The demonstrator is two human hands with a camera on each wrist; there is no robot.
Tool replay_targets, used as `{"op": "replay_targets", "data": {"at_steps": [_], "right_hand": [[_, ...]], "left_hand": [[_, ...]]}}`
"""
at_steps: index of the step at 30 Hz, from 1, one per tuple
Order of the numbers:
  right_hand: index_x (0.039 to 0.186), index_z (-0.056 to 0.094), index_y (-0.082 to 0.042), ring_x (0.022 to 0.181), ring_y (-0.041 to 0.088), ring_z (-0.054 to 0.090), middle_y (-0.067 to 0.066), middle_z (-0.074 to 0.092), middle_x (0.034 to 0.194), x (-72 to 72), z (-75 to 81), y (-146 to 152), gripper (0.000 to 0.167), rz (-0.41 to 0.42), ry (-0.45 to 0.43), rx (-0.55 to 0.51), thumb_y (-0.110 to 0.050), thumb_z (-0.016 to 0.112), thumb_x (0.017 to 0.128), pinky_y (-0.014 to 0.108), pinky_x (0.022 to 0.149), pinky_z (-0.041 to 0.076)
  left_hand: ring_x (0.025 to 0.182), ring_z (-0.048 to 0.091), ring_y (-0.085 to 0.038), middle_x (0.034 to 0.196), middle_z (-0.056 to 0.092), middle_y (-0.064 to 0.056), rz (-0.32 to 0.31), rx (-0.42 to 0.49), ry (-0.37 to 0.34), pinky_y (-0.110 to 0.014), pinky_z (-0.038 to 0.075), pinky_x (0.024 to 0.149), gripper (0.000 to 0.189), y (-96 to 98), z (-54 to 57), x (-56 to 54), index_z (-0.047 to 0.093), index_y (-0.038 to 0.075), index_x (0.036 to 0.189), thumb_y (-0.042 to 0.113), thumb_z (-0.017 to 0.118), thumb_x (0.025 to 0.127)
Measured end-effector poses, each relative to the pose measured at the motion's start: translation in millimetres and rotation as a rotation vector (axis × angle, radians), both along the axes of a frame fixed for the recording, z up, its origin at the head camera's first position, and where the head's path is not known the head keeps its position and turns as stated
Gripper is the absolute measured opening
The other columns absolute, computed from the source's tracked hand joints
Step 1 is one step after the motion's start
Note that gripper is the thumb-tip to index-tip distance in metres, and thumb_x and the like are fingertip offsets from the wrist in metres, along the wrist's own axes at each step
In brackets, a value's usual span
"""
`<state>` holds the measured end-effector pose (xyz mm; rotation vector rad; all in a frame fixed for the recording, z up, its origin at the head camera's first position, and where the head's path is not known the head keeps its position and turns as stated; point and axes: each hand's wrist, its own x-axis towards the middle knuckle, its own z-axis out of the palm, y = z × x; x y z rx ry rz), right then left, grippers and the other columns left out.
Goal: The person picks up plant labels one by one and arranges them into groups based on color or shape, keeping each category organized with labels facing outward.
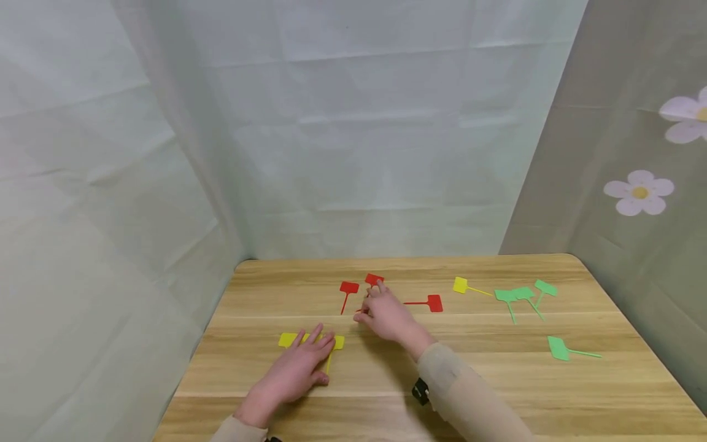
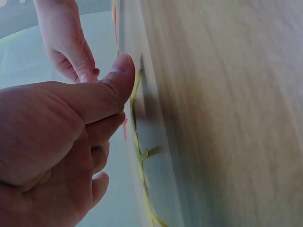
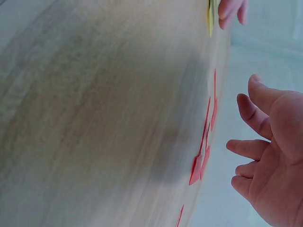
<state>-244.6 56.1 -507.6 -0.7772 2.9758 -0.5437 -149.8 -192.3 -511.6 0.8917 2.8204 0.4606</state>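
Yellow plant labels (image 1: 287,339) lie side by side on the wooden table. My left hand (image 1: 295,368) rests over them, its fingers spread and fairly straight, partly covering the row. Farther back are red plant labels (image 1: 349,286), each a small plate on a thin stem. Over them is my right hand (image 1: 386,316), its fingers loosely bent. In the right wrist view, a gap separates that hand (image 3: 279,151) from the red labels (image 3: 196,170), and nothing shows between its fingers. From the head view, the hand hides part of the red group.
A single yellow label (image 1: 460,285) lies at the back, right of the red ones. Several green labels (image 1: 523,293) are at the right, some overlapping, with one green label (image 1: 558,348) nearer the front. Pale cloth (image 1: 375,153) hangs behind the wooden table (image 1: 580,399).
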Motion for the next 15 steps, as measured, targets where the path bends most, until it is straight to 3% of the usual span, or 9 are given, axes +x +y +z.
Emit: {"op": "replay_targets", "data": {"at_steps": [15], "right_hand": [[0.092, 0.08, -0.015, 0.154, 0.05, 0.034, 0.021, 0.063, 0.147, -0.5, -1.3, 5.4, 0.027, -0.02, -0.021, -0.026, -0.04, 0.075, 0.101, 0.056, 0.126, 0.029]], "left_hand": [[0.157, 0.031, -0.043, 0.162, 0.05, -0.016, 0.028, -0.047, -0.034, -0.07, 0.022, 0.124, 0.073, 2.9, -4.3, -0.9, 0.059, -0.002, 0.151, 0.025, 0.086, 0.089]]}}
